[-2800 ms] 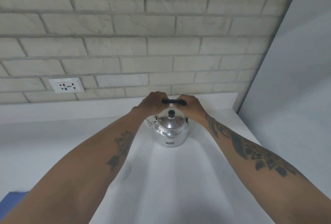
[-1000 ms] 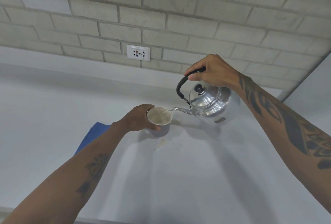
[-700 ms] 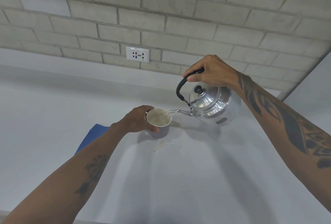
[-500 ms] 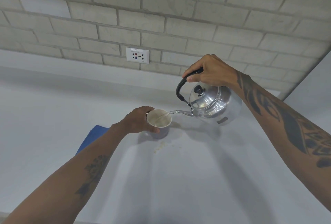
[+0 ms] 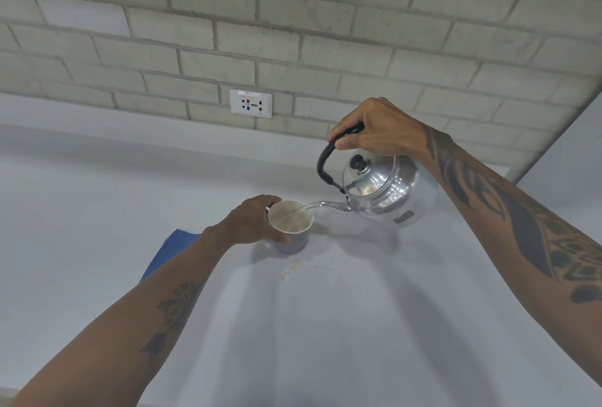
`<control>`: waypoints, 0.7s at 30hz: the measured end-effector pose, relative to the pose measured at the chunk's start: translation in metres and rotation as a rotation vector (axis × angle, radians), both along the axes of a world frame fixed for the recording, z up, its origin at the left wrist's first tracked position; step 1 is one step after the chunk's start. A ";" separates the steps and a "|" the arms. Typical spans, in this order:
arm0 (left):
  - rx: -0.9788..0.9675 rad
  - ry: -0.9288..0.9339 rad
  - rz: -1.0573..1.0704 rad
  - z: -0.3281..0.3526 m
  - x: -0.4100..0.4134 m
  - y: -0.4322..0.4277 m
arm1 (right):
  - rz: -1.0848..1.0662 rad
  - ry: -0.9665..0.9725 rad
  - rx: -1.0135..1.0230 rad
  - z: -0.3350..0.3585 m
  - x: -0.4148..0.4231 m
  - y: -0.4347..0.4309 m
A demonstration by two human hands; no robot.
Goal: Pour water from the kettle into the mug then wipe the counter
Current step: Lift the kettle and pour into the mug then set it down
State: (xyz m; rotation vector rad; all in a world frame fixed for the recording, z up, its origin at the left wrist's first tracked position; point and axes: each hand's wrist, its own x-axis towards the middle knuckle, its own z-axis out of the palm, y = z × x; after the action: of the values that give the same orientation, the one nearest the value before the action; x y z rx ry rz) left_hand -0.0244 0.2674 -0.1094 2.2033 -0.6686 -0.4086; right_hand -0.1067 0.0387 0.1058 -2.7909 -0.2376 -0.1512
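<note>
A shiny metal kettle (image 5: 387, 190) hangs tilted above the white counter (image 5: 325, 325), its spout over the mug's rim. My right hand (image 5: 378, 133) grips its black handle from above. A thin stream of water runs from the spout into the pale mug (image 5: 290, 227), which stands on the counter. My left hand (image 5: 254, 222) wraps the mug's left side. A blue cloth (image 5: 169, 252) lies flat on the counter to the left, partly hidden by my left forearm.
A few small drops or crumbs (image 5: 293, 268) lie on the counter just in front of the mug. A brick wall with a white socket (image 5: 250, 103) rises behind. A grey wall panel (image 5: 573, 162) bounds the counter on the right.
Earlier both hands held the kettle's handle at the back of the counter. Over the last second the pour has gone on steadily, with kettle, mug and hands almost still.
</note>
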 end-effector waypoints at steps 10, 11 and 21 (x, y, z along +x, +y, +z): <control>0.008 -0.011 -0.006 0.000 0.000 0.000 | 0.004 0.017 -0.008 0.006 -0.001 0.008; 0.008 -0.011 -0.005 0.000 0.000 0.000 | 0.005 0.019 -0.010 0.006 -0.001 0.008; 0.013 -0.008 0.006 -0.002 0.000 0.000 | -0.006 0.027 -0.040 0.007 0.003 0.010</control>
State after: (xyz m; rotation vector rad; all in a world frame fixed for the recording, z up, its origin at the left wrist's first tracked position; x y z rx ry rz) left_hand -0.0246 0.2674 -0.1115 2.2195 -0.6654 -0.4016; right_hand -0.1033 0.0484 0.1124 -2.8314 -0.2285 -0.1108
